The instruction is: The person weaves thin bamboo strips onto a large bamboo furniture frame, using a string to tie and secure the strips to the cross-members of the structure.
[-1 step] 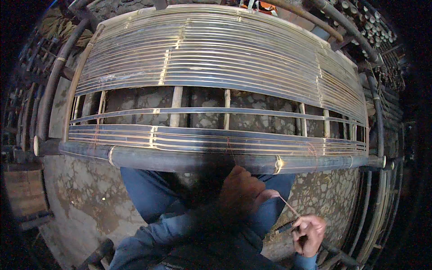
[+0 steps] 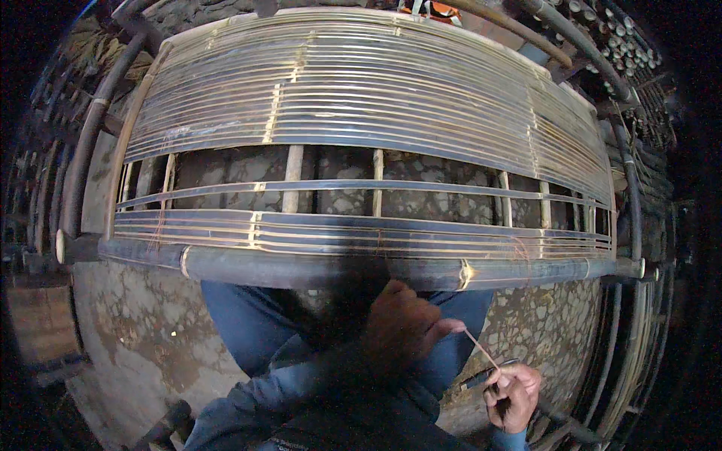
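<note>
A thin pale reddish strand (image 2: 481, 349) is stretched between my hands, above my right knee. My left hand (image 2: 406, 319), mostly in shadow, is closed with the thumb pressed on the strand's upper end, just in front of the bamboo bench's thick front pole (image 2: 331, 268). Lower and to the right, my right hand (image 2: 515, 398) pinches the strand between thumb and fingers, the other fingers curled. A dark slim object (image 2: 475, 379) shows beside the right hand; I cannot tell whether it is held. Behind the pole run several dark bamboo slats (image 2: 323, 223).
A wide slatted panel (image 2: 361, 98) fills the far part of the frame, with a gap and one lone slat (image 2: 338, 185) before it. Reddish ties (image 2: 159, 225) hang at the left slats. Bamboo poles (image 2: 628, 376) stand at right, cut bamboo (image 2: 617, 37) at far right.
The right hand has shifted slightly, and more of the dark slim object shows beside it. The thread from the left hand up to the slats is now fainter.
</note>
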A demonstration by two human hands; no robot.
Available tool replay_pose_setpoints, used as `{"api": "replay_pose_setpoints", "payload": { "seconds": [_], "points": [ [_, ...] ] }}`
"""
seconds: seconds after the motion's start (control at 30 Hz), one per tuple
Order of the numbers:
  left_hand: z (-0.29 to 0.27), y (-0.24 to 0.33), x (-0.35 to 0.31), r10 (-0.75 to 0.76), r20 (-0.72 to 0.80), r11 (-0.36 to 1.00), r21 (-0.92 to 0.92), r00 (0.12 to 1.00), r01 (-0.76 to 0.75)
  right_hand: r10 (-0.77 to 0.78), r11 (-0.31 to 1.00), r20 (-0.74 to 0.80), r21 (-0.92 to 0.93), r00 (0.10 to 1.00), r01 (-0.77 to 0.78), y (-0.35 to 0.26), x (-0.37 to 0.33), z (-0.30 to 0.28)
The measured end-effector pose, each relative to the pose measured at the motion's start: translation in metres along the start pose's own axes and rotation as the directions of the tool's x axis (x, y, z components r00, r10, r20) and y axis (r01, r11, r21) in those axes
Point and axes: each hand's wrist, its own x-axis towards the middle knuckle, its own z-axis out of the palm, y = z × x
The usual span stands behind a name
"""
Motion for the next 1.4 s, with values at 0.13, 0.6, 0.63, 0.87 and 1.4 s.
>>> {"api": "replay_pose_setpoints", "payload": {
  "seconds": [0.13, 0.6, 0.63, 0.87, 1.4],
  "points": [
    [-0.007, 0.002, -0.009, -0.052, 0.027, 0.997, -0.049, 0.998, 0.053, -0.15, 0.953, -0.008, -0.266, 0.989, 0.142, -0.008, 0.01, -0.011],
    [-0.095, -0.106, 0.048, -0.427, -0.114, 0.86, 0.256, 0.897, 0.442, -0.544, 0.447, 0.419, -0.588, 0.727, 0.674, -0.106, 0.083, 0.055],
    [-0.095, -0.114, 0.05, -0.422, -0.109, 0.861, 0.262, 0.9, 0.436, -0.391, 0.354, 0.63, -0.57, 0.671, 0.742, -0.108, 0.104, 0.085],
    [-0.081, -0.121, 0.062, -0.452, -0.091, 0.863, 0.206, 0.887, 0.461, -0.211, -0.331, 0.769, -0.637, 0.604, 0.696, -0.041, 0.192, 0.184],
    [-0.086, -0.123, 0.086, -0.548, 0.072, 0.826, 0.208, 0.834, 0.525, -0.274, 0.035, 0.69, -0.689, 0.67, 0.724, 0.014, 0.246, 0.21]
  ]
}}
